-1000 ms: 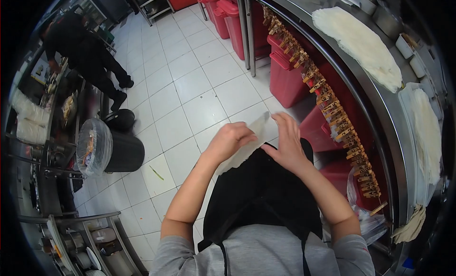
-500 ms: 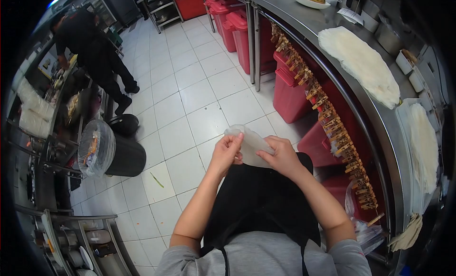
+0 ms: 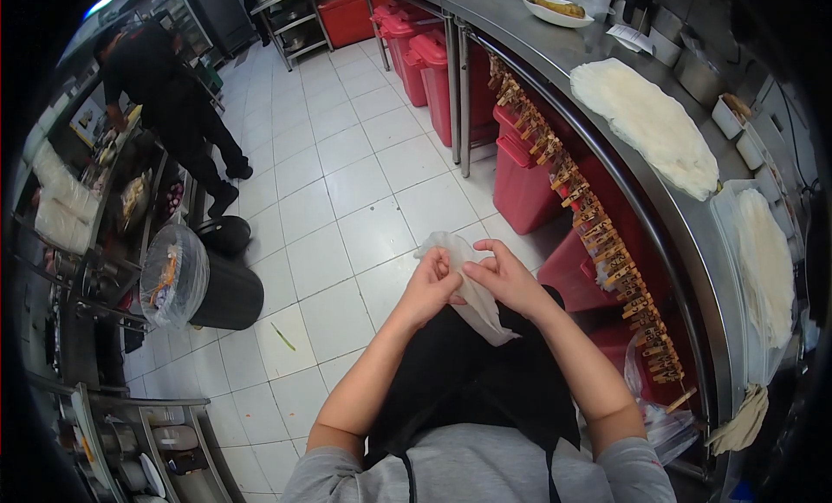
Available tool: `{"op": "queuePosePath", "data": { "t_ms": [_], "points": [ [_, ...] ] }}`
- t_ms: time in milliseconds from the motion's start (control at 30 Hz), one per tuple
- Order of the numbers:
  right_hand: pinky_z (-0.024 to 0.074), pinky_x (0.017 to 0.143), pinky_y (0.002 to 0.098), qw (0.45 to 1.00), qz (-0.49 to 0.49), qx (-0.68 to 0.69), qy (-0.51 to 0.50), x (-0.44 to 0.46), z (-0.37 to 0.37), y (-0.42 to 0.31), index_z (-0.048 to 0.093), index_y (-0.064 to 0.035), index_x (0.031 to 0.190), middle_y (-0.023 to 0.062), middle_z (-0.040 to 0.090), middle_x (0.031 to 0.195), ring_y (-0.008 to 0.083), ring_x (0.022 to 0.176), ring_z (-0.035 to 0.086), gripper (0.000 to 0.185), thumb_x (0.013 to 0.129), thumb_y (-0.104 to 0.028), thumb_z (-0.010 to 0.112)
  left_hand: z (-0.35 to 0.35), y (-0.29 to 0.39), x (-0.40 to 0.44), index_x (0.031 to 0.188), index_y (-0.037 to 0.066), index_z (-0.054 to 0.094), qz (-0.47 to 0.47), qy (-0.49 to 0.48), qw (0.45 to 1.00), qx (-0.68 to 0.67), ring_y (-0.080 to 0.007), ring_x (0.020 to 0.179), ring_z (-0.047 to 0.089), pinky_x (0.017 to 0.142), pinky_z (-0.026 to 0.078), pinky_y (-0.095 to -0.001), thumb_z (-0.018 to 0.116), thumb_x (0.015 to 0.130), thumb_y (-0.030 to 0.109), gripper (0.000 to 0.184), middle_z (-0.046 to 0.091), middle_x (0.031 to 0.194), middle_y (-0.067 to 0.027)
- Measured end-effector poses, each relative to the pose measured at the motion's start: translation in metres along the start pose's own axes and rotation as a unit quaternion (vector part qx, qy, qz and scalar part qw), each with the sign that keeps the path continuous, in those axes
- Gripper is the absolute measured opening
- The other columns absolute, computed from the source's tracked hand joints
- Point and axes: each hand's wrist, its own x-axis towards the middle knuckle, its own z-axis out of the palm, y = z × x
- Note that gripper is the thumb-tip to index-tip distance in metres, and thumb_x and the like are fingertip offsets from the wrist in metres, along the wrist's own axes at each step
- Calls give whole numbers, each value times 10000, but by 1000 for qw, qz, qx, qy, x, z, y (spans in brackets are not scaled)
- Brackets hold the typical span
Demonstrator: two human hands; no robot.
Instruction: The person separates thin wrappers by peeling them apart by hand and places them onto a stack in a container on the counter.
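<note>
The left hand (image 3: 433,288) pinches the thin whitish sheet (image 3: 472,297); the right hand (image 3: 504,279), just beside it, touches the sheet, its thumb and forefinger apart.

Left hand (image 3: 431,288) pinches thin whitish sheet (image 3: 482,311) in its fingers, over the floor (image 3: 347,217). Right hand (image 3: 505,280) at the sheet's other side, index finger raised, grip unclear. Sheet's lower end hangs in front of black apron (image 3: 468,382).

Right side: steel surface (image 3: 520,37) carries pale flat stack (image 3: 646,126), dish with brown food (image 3: 557,11), clear container (image 3: 728,243) with more pale sheets (image 3: 764,269). Clothespins (image 3: 598,230) in a row below the rim, red bins (image 3: 523,187) under.

Left side: black bin (image 3: 232,291) with clear liner, green strip (image 3: 282,337) on tiles, person in black (image 3: 165,87) bent over the shelving.
</note>
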Motion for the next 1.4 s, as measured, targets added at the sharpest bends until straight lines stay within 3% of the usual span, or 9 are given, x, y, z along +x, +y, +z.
{"op": "queuePosePath", "data": {
  "t_ms": [67,367,600,800,967,1067,1200,1233,1400],
  "points": [
    [478,615,278,995,-17,-100,15,8,-2,6,544,65,1118,106,645,759,126,704,608,449,869,-293,650,4,-1,0,930,108,390,37,-18,999,26,-38,673,488,560,454,-224,525,901,51,149,480,791,33],
    [473,657,256,996,1,48,76,2,-47,18,643,29,983,42,668,831,85,712,591,205,891,-152,619,-41,-15,8,857,128,332,158,34,981,107,-8,592,266,486,224,-201,535,940,76,226,300,708,83],
    [478,729,229,987,-35,157,23,-9,-58,16,616,7,1041,11,654,920,64,810,588,203,921,-155,601,-60,-13,1,991,86,410,78,2,990,117,-34,616,334,545,317,-212,565,939,157,179,473,771,25],
    [476,797,241,987,-19,124,-97,-13,-38,-3,596,-3,1105,12,647,980,66,878,584,243,932,-174,591,-38,-6,33,1325,6,404,96,32,956,276,-137,932,573,818,460,-273,639,908,246,535,602,1102,-118],
    [464,818,249,988,-80,96,-89,-15,-52,-5,572,-12,1115,10,621,996,67,926,562,272,898,-162,639,-16,19,34,890,-5,680,69,-2,985,159,-72,677,583,640,486,-232,661,897,274,280,651,759,3],
    [450,852,249,994,-85,50,-38,-12,-55,-26,545,-22,1149,20,599,1034,76,960,548,378,846,-182,702,-7,13,32,933,0,676,124,6,963,238,-99,641,596,623,491,-282,646,898,291,294,676,730,-61],
    [420,551,283,975,-76,-201,60,5,-41,-35,630,21,867,76,534,619,71,622,494,286,833,-255,698,9,27,24,804,1,639,144,29,923,355,-100,543,494,519,407,-302,635,903,267,284,576,578,-66],
    [323,451,326,970,-133,-174,102,7,-35,-30,558,35,678,70,384,488,75,514,358,360,847,-261,675,8,29,23,771,0,625,160,43,912,375,-79,541,444,499,380,-290,630,909,261,296,552,564,-40],
    [268,453,309,958,-164,-127,197,16,-49,6,409,0,616,17,320,524,62,571,280,419,859,-219,670,-17,25,27,728,-12,605,214,147,889,378,-64,540,396,487,354,-272,626,912,243,315,512,543,-22]
  ]
}}
